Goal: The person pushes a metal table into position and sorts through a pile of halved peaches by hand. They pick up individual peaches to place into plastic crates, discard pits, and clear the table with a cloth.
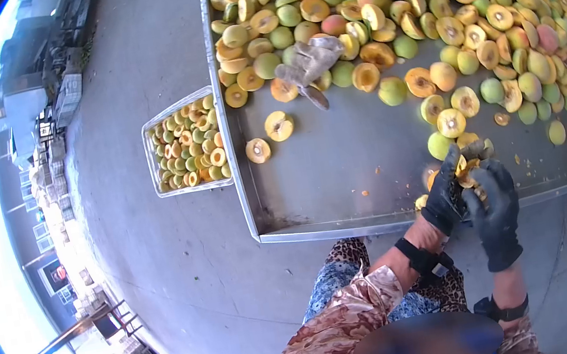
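Observation:
My left hand [446, 196], in a dark glove, is closed around pieces of cut yellow peach [466, 172] just above the near edge of the metal table [328, 177]. Also gloved, my right hand [496, 210] bends its fingers against the same peach pieces from the right. The gloves partly hide the fruit. Right beyond my fingers lie a green peach [441, 144] and a halved peach with its pit showing [451, 122]. Small yellow scraps rest beside my left hand.
Many halved and whole peaches [484, 31] cover the far and right parts of the table. A grey glove [313, 61] lies among them. Left of the table, a pale crate [151, 161] holds more halves. A raised rim [247, 205] borders the table.

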